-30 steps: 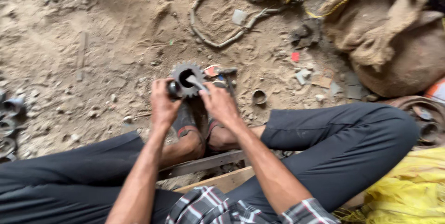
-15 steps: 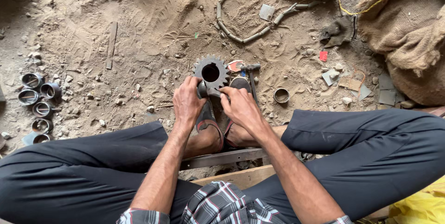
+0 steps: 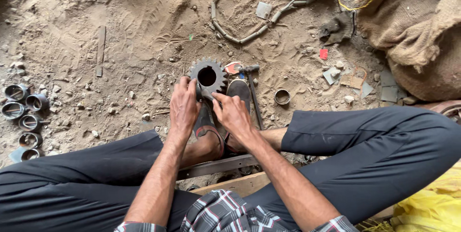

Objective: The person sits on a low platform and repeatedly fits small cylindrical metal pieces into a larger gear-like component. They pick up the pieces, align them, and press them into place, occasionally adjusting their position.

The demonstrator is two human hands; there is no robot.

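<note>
Hands unmoved on one gear (image 3: 207,75): left hand (image 3: 184,107), right hand (image 3: 234,113) clamped; five metal rings (image 3: 24,117) left.

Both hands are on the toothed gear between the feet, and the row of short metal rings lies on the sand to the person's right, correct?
Not quite. The head view shows both hands, left hand and right hand, on the gear, but the metal rings lie to the person's left.

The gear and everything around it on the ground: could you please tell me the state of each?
Gear: upright on edge, bore empty, held by both hands.
Left hand: gripping the gear's left side.
Right hand: fingers at the gear's lower edge.
Hammer: lying flat, untouched.
Ring: lying flat, alone.
Sleeves: clustered, open ends visible.
Chain: lying in a loop.
Sack: slumped, crumpled.
</note>
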